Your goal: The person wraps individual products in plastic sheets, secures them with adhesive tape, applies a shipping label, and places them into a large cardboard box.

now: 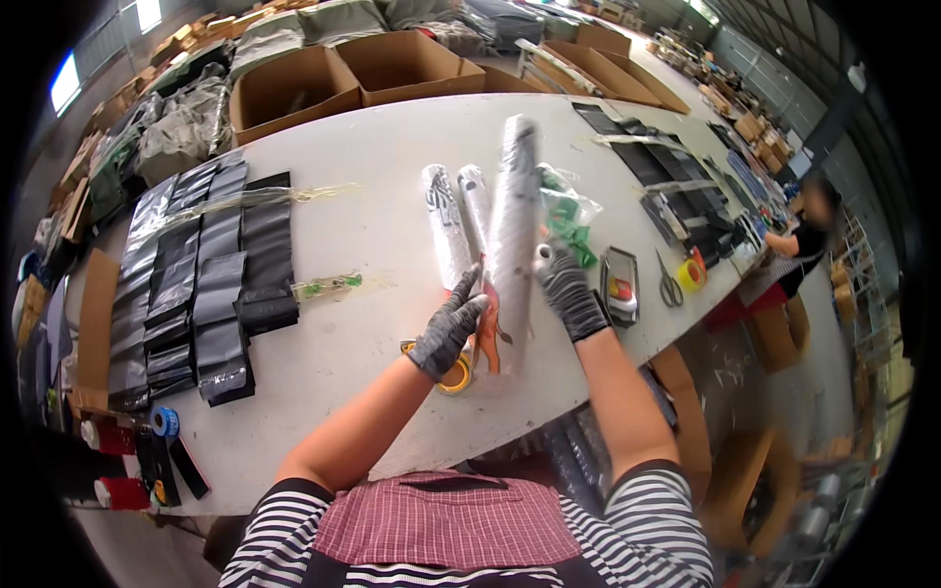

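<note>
The longest plastic-film roll (514, 206), axis 12-to-6 o'clock, lies 1 o'clock from the left hand (451, 330), 10 o'clock from the right hand (571, 291); whether fingers grip cannot be determined.

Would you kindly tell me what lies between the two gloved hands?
In the head view, the long, blurred plastic roll lies between the left hand and the right hand, with an orange handle nearer the left.

The single fisheye view looks steeply down from the wearer's head, above and behind the left grip (451, 328) and right grip (570, 289), near enough that both forearms (361, 418) enter from below. It faces forward across the white table (363, 147) to the open cardboard boxes (412, 78) beyond the grips.
</note>
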`<act>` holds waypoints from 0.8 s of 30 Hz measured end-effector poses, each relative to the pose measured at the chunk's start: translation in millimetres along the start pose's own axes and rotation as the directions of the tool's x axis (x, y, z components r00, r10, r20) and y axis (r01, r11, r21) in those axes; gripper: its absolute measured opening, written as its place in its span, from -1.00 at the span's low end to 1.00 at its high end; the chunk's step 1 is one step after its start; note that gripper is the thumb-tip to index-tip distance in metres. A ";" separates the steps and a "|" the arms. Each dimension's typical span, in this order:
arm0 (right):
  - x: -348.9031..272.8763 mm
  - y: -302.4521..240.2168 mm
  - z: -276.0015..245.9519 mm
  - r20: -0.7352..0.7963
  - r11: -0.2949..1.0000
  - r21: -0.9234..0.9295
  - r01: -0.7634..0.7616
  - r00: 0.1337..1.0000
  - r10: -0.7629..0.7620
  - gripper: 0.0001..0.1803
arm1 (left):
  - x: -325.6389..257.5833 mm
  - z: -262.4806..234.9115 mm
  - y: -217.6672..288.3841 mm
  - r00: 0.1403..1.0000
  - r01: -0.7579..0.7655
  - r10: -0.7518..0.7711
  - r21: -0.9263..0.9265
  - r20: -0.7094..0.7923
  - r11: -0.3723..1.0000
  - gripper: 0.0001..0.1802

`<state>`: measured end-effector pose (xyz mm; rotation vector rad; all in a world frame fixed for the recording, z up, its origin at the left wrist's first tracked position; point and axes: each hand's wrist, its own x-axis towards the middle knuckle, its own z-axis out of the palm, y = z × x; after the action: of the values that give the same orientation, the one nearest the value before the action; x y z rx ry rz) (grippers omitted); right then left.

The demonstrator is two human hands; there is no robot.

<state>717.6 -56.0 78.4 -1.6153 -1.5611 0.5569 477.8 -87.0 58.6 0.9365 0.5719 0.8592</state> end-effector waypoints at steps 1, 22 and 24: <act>0.0 -13.5 30.9 0.075 0.987 -0.080 -0.140 0.986 0.146 -0.29 | 6.2 -16.7 -2.6 0.986 0.156 -0.152 0.049 -0.075 0.987 -0.37; -40.4 14.6 191.8 0.244 0.848 -0.243 0.471 0.876 -0.416 -0.26 | -118.9 -345.5 106.5 0.769 0.400 0.514 0.913 -0.381 0.078 -0.49; -47.4 10.5 208.0 0.350 0.854 -0.294 0.428 0.880 -0.321 -0.26 | -103.2 -369.2 128.0 0.755 0.567 0.407 0.824 -0.514 -0.012 -0.44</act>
<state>555.6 -50.7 -60.7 -1.4642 -2.2503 0.3038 97.5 34.4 -4.2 1.9340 2.1686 0.4565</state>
